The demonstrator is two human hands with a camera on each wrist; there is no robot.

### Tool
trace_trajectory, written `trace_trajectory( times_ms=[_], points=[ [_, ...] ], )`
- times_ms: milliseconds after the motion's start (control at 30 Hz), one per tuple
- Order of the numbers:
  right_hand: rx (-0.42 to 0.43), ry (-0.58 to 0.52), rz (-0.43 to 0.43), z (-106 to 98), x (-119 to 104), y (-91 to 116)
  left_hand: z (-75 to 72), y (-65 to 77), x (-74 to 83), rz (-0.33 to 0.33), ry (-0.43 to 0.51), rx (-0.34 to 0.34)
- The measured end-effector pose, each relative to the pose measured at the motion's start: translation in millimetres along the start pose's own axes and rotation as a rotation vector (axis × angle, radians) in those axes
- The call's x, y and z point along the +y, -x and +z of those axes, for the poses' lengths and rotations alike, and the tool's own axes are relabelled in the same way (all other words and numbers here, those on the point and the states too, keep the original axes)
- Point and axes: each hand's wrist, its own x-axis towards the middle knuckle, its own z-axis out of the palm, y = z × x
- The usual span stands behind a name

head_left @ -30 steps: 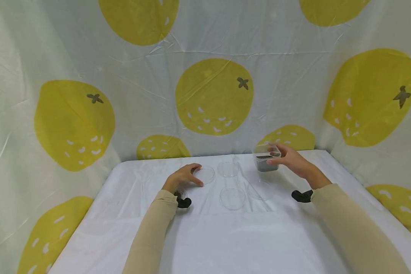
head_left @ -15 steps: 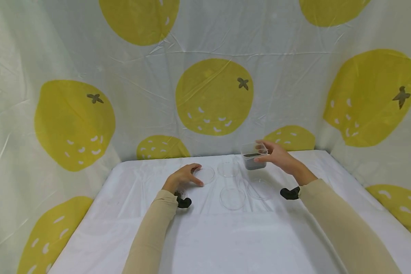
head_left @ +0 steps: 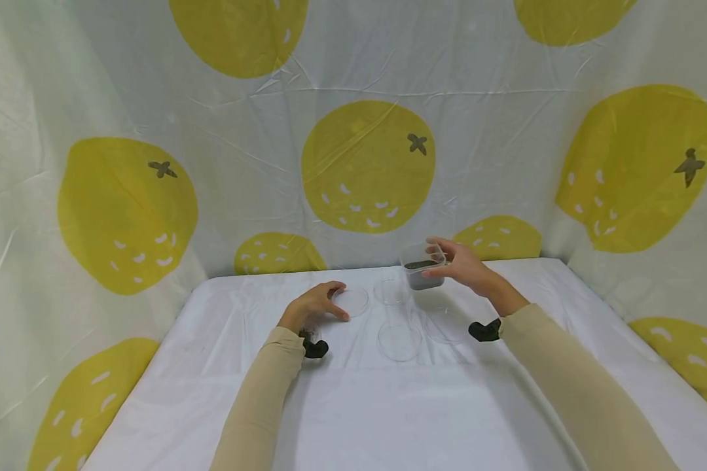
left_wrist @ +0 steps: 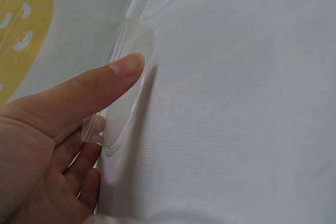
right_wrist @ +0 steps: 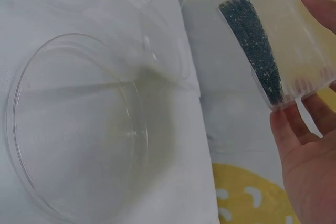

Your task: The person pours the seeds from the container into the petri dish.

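Observation:
My left hand (head_left: 313,305) holds a clear round petri dish (head_left: 351,302) at the table's left. In the left wrist view the thumb lies on the dish's rim (left_wrist: 126,93), with fingers behind it. My right hand (head_left: 467,269) grips a clear plastic tub (head_left: 424,278) above the table, partly filled with dark grains. The right wrist view shows these small dark grains (right_wrist: 254,51) in the tub, with thumb and fingers on its sides. Beneath and around it are more clear petri dishes: one at the back (head_left: 391,292), one in front (head_left: 399,341) and one at right (head_left: 446,326).
A white cloth (head_left: 389,412) covers the table. Behind it hangs a pale curtain (head_left: 253,183) printed with yellow lemons, close to the table's back edge. A black strap piece (head_left: 315,347) hangs from the left wrist and another (head_left: 484,330) from the right.
My right hand has carried the tub leftward, from the right of the dishes to near the back one. The left hand and the petri dishes have stayed in place.

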Motion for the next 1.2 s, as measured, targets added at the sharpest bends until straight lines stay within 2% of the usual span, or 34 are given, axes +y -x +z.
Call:
trace_trajectory(
  times_ms=[267, 500, 967, 1200],
  points=[
    [-0.001, -0.021, 0.007, 15, -4, -7, 0.8, -0.1, -1.2, 0.0, 0.01, -0.004],
    [0.002, -0.003, -0.013, 30, -8, -18, 1.4, -3.1, -3.0, 0.006, -0.021, -0.006],
    [0.032, 0.067, -0.062, 63, -23, -34, -0.8, -3.0, 0.1, 0.004, -0.034, -0.017],
    [0.066, 0.146, -0.076, 77, -23, -41, -1.7, -2.3, -2.5, -0.005, 0.009, -0.017]
  ],
)
